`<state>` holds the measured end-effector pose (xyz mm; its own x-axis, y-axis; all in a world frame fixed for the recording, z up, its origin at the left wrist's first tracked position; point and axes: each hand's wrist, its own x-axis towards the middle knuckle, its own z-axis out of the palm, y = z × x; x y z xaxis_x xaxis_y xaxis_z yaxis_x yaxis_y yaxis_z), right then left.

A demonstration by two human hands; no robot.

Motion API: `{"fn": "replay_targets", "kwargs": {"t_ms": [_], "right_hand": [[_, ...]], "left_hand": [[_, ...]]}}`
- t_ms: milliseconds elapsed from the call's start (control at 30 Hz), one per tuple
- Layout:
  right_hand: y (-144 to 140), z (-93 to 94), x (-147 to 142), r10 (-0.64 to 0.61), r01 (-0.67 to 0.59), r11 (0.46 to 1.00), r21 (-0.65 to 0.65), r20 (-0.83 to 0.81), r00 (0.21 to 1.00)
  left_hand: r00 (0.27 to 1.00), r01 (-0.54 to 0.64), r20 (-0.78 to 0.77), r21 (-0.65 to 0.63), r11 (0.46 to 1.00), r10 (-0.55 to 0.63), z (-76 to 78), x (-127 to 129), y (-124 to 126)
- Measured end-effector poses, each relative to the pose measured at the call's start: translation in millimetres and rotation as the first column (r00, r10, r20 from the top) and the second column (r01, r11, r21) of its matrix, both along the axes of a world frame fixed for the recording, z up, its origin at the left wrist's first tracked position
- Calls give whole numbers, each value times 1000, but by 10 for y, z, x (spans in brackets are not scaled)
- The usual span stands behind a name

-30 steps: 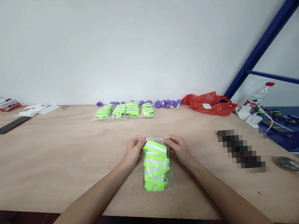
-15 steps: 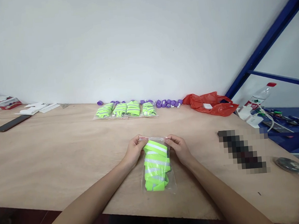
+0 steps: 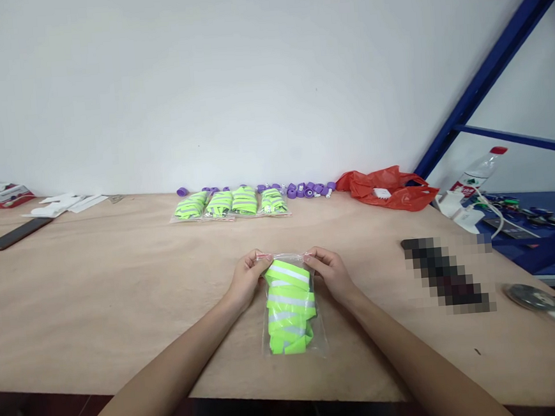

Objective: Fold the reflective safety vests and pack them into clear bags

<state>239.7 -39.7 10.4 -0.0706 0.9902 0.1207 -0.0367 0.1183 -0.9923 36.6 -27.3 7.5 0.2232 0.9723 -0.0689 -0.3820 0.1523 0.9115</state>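
Clear bag (image 3: 293, 335) of folded reflective strap (image 3: 289, 306) lies on the table (image 3: 96, 293); left hand (image 3: 245, 281) and right hand (image 3: 329, 273) fingers pinch its mouth corners; sealing step apparently underway; next likely needs pressure along the seal.

The single head-worn camera looked forward and down from close above the left hand (image 3: 245, 281) and right hand (image 3: 331, 273), facing the white wall (image 3: 200, 79) beyond them.
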Motion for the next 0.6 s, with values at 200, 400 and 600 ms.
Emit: {"fn": "replay_targets", "kwargs": {"t_ms": [200, 400, 600], "right_hand": [[-10, 10, -1, 0, 0, 1000, 8, 45, 999], [-13, 13, -7, -8, 5, 999, 45, 72, 997], [3, 6, -5, -15, 14, 998, 57, 16, 1000]], "left_hand": [[997, 77, 6, -66, 995, -77, 46, 23, -26], [997, 64, -45, -82, 995, -68, 15, 23, -19], [994, 106, 10, -93, 990, -106, 49, 38, -25]]}}
